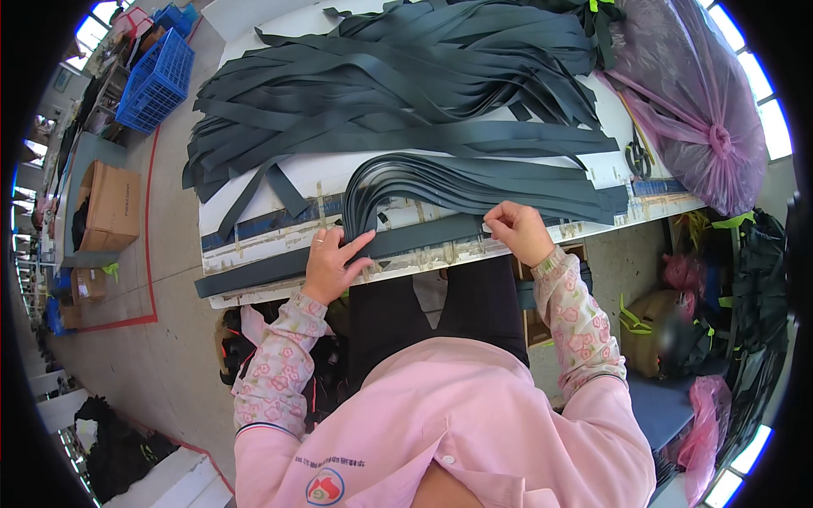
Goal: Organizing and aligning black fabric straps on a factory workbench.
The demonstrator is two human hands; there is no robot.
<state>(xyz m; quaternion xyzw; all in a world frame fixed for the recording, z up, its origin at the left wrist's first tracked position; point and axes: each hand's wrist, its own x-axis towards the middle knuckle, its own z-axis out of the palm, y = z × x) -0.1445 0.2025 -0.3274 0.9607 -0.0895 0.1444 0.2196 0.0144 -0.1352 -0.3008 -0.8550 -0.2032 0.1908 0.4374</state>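
A fanned bundle of dark grey-green webbing strips [474,182] lies across the front of the white table, its left end curving down toward me. A single flat strip [279,269] runs along the table's front edge. My left hand [332,267], with a ring on one finger, rests over this strip beside the bundle's curved end, thumb and forefinger apart. At the strip's right part, my right hand [521,230] has thumb and forefinger pinched together. A small white bit shows at those fingertips; what they hold is too small to make out.
A large heap of similar strips [398,68] covers the back of the table [605,106]. Black-handled scissors [637,157] lie at right, near a tied pink plastic bag [694,102]. A blue crate [155,82] and a cardboard box [110,207] stand off to the left.
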